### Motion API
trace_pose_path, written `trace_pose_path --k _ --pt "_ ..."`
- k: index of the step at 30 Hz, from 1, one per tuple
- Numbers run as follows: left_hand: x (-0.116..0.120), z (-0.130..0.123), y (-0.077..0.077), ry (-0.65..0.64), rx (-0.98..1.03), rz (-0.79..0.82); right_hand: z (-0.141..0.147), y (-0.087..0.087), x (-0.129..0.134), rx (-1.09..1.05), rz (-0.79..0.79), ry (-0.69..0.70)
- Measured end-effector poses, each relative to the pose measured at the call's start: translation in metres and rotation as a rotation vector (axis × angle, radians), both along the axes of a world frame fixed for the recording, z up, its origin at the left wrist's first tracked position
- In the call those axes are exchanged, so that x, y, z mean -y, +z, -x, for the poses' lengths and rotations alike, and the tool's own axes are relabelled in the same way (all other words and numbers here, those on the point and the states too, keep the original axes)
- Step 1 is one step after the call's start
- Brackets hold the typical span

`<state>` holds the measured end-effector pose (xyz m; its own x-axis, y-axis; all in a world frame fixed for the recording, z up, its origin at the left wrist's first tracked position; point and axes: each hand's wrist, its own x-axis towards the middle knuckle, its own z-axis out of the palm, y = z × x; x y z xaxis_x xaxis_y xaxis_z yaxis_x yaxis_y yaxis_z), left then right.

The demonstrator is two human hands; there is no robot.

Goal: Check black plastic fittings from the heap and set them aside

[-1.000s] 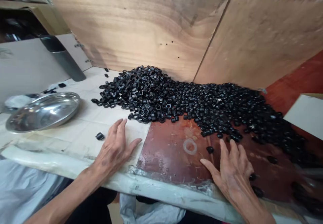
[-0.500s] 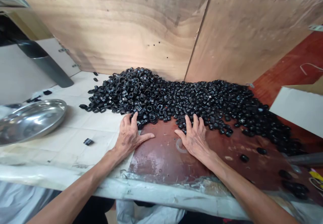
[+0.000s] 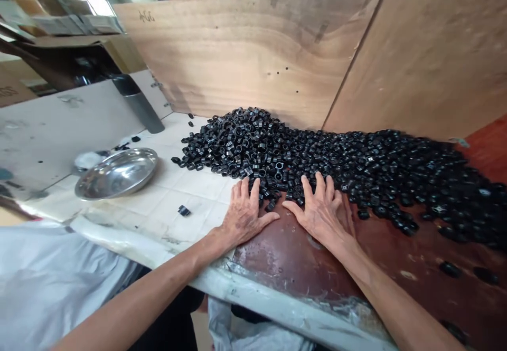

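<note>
One heap of black parts [image 3: 257,142], too many to count, runs from twelve to three o'clock on the bench [image 3: 297,258]. The left hand [image 3: 242,211] at six o'clock and right hand [image 3: 322,215] at four rest open, fingers spread wide, at its near edge. Nearly all the parts look still unsorted, with no finished batch showing. One loose ring [image 3: 184,210] lies at eight, one metal bowl [image 3: 119,176] at nine, one bottle [image 3: 146,111] at ten.

Left hand [image 3: 243,214] and right hand [image 3: 320,211] held palm-down, fingers spread forward, thumbs pointed inward, near each other; both forearms are extended, angled inward.
</note>
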<state>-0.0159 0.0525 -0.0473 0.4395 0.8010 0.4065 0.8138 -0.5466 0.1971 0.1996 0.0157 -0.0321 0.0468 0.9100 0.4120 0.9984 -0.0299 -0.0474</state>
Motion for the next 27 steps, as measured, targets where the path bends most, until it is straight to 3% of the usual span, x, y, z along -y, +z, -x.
trace_pose_path --k 6,10,14,17,21,27 --pt "0.006 -0.019 -0.001 0.037 -0.01 0.046 -0.014 0.024 0.005 -0.157 -0.012 0.316" --pt "0.019 -0.008 0.009 -0.035 0.079 -0.053 -0.02 0.026 0.008 -0.324 0.117 0.433" --pt "0.032 0.001 0.016 -0.207 0.169 0.051 -0.019 0.023 0.01 -0.369 0.277 0.435" --pt "0.034 -0.005 0.013 -0.237 0.158 0.159 -0.022 0.023 0.01 -0.356 0.319 0.412" --pt "0.029 -0.014 0.008 -0.255 0.189 0.175 -0.025 0.026 0.01 -0.324 0.34 0.409" --pt "0.024 -0.012 0.01 -0.34 0.264 0.126 -0.013 0.033 0.013 -0.668 0.36 0.308"
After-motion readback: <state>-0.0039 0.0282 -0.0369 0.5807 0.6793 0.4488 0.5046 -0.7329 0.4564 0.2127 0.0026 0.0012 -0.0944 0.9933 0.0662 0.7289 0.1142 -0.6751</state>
